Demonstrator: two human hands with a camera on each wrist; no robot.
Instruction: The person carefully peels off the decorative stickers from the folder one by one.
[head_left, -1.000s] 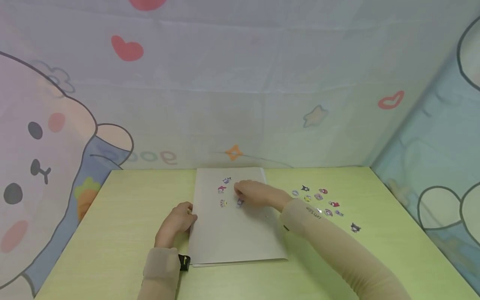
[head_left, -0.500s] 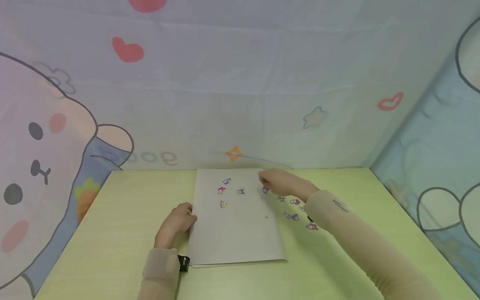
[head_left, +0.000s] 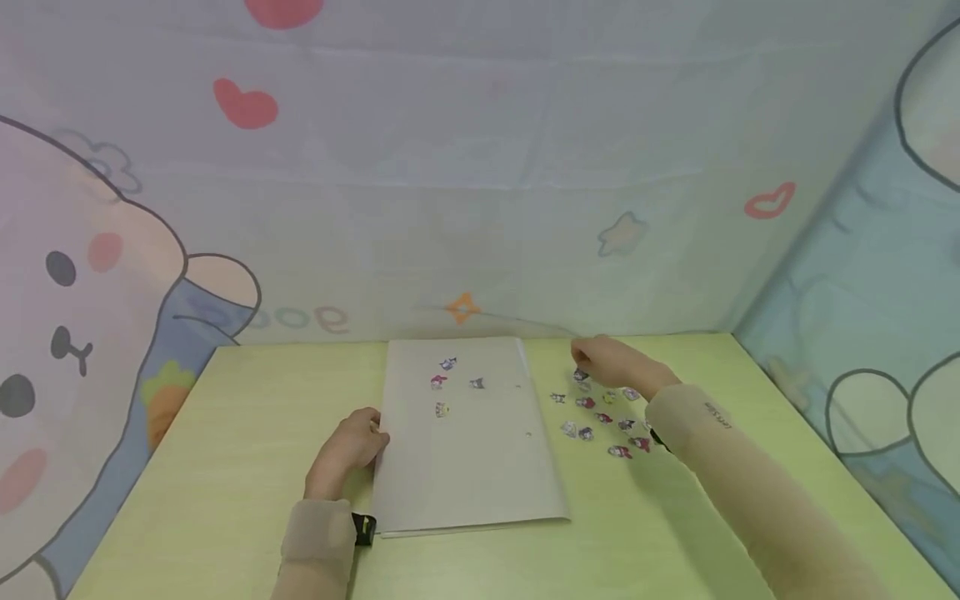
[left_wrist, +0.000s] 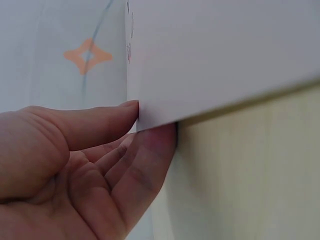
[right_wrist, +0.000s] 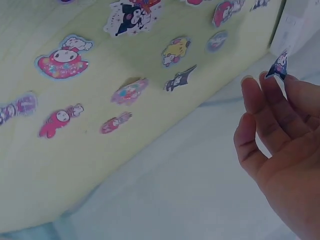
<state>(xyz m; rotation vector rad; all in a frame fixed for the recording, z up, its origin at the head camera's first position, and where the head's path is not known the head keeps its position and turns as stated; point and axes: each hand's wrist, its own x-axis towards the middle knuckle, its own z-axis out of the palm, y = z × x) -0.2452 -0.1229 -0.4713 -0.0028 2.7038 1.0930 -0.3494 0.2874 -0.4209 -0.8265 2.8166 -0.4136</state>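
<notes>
White paper [head_left: 465,475] lies upright on the table, with a few small cartoon stickers on its upper part, among them a pink-and-white one [head_left: 438,382] and a grey one [head_left: 477,383]. My left hand [head_left: 352,442] pinches the paper's left edge, thumb on top and fingers underneath, as the left wrist view shows. Off the paper's right side, my right hand [head_left: 611,362] is held above a group of loose stickers. Between its thumb and index finger it pinches a small dark cartoon sticker [right_wrist: 278,66]; the other fingers are loosely bent.
Several loose stickers lie scattered right of the paper, including a red-and-white one [head_left: 619,452] and a yellow one [right_wrist: 176,51]. A printed cloth [head_left: 465,183] hangs behind the pale table [head_left: 210,467], with another cloth [head_left: 885,317] along the right side.
My right hand has moved right, from over the paper to above the loose stickers, carrying the dark sticker. The grey sticker it hid earlier now shows. My left hand stays at the paper's edge.
</notes>
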